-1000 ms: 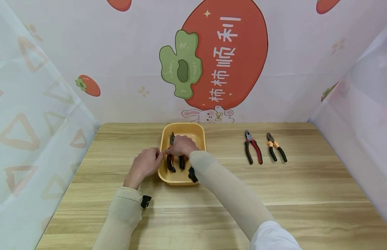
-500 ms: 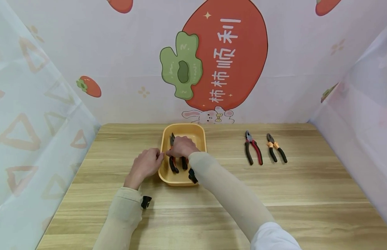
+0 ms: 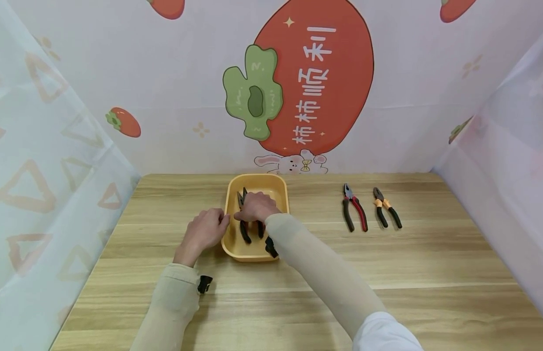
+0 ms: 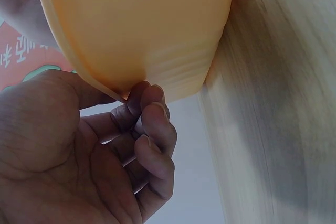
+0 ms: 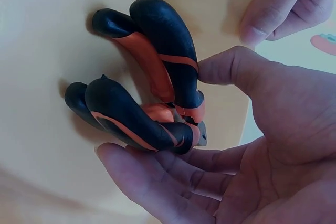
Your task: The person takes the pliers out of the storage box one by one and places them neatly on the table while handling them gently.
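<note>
A yellow plastic bin stands on the wooden table. Its left rim is pinched by my left hand, thumb on one side and curled fingers on the outer wall in the left wrist view. Inside the bin, my right hand grips a pair of pliers with black and orange handles, thumb against one handle and fingers along the other. Directly beneath lies a second pair of pliers, also black and orange, mostly covered by the first. Two plier noses point toward the back in the head view; my right hand hides their middles.
Right of the bin, red-and-black pliers lie on the table. Beside them are pliers with orange-and-black handles. A printed cloth backdrop rises behind the table, with cloth walls at both sides.
The gripped pliers have shifted slightly right inside the bin with my right hand, and a second nose now shows beside the first. My left hand stays on the rim.
</note>
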Demonstrator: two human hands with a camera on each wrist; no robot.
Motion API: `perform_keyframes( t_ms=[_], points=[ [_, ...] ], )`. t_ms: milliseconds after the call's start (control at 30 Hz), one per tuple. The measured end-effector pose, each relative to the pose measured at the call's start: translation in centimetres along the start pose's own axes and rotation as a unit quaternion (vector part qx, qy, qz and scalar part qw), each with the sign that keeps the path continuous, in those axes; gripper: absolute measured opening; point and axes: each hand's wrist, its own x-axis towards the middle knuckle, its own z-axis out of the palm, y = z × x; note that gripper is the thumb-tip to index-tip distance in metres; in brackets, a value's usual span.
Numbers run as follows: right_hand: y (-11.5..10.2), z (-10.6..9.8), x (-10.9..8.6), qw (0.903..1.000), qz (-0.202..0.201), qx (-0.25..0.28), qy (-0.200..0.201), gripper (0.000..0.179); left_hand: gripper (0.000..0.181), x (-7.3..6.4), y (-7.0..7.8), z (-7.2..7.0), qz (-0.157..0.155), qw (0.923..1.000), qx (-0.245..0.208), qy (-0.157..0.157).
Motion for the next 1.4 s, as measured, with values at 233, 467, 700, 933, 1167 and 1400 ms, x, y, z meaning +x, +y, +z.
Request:
perform_keyframes(
  t_ms=[233,467,700,933,1167,1400],
  points=[
    [0.3,0.2,0.3,0.9996,-0.020,-0.004,-0.021,0.044,0.033,0.0,0.0,0.0,0.000,1.0000,0.001,0.002],
    [0.6,0.1,0.3,0.9989,-0.032,0.008,-0.032,0.053,0.034,0.1,-0.1,0.2,-0.001,1.0000,-0.001,0.002],
    [0.6,-0.1,-0.1,0.9992,-0.032,-0.006,-0.025,0.044,0.034,0.2,0.0,0.3,-0.003,1.0000,-0.006,0.002],
    [0.6,-0.4,-0.4,0.9989,-0.022,-0.033,-0.025,0.033,0.035,0.2,0.0,0.3,-0.005,0.9999,-0.010,0.001],
    [0.9,-0.5,-0.4,0.9987,-0.022,-0.045,-0.012,0.029,0.035,0.2,-0.1,0.2,-0.005,1.0000,-0.001,0.006],
    [1.3,-0.5,-0.2,0.9989,-0.024,-0.040,0.003,0.026,0.036,0.2,-0.1,0.3,-0.003,0.9999,0.008,0.010]
  ],
)
